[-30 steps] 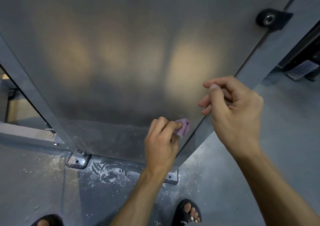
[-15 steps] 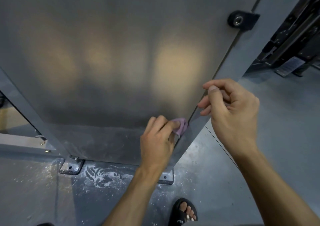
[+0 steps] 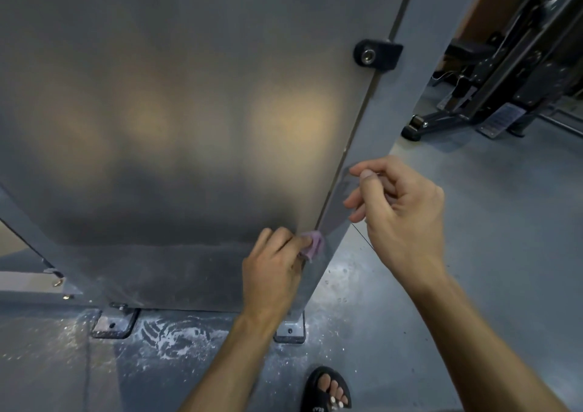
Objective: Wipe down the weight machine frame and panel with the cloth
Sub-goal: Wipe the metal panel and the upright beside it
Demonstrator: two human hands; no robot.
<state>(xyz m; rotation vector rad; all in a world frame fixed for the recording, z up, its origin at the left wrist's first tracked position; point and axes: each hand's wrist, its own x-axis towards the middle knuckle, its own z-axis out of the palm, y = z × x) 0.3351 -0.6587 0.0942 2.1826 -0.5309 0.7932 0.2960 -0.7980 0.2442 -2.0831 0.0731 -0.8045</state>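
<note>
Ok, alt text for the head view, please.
The left hand presses a small purple cloth against the lower right edge of a grey metal panel, beside the frame post. The right hand hovers nearby, loosely curled.

Grey floor [image 3: 492, 254], dusted with white speckles and a smeared shoe-tread print [image 3: 164, 337] in front of two bolted base plates [image 3: 112, 325]. Black slide sandal [image 3: 326, 391], toes exposed, at the lower edge. Upper right: a separate black exercise machine [image 3: 511, 74], its rubber-capped foot [image 3: 411, 129] resting on the floor.
</note>
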